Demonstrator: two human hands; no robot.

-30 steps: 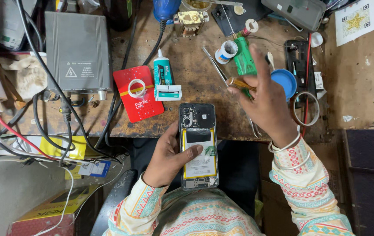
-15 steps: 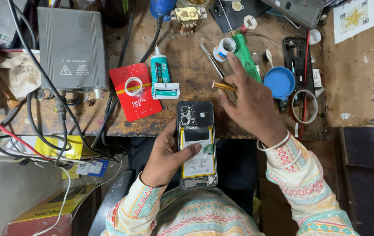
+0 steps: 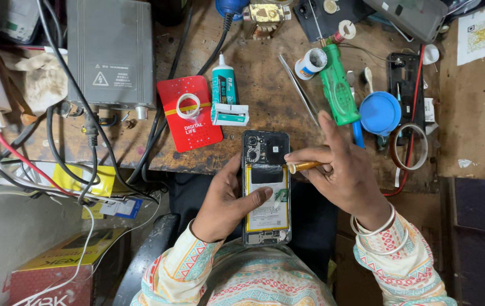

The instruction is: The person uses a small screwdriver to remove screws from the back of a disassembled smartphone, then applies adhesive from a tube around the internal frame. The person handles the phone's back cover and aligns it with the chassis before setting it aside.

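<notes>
L hand (image 3: 228,204) grip clasps opened phone (image 3: 265,187); R hand (image 3: 347,173) grip pinches yellow-handled tool (image 3: 304,166) at phone edge

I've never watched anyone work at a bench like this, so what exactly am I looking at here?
One picture, from a camera worn on the person's head, looking down at their own two hands. The left hand holds an opened phone with its back cover off, so the battery shows. The right hand holds a thin yellow-handled tool with its tip at the phone's upper part. On the worn wooden bench lie a red card, a glue tube, tweezers, a green-handled tool, a blue lid, a tape ring and a grey metal box with cables.
</notes>
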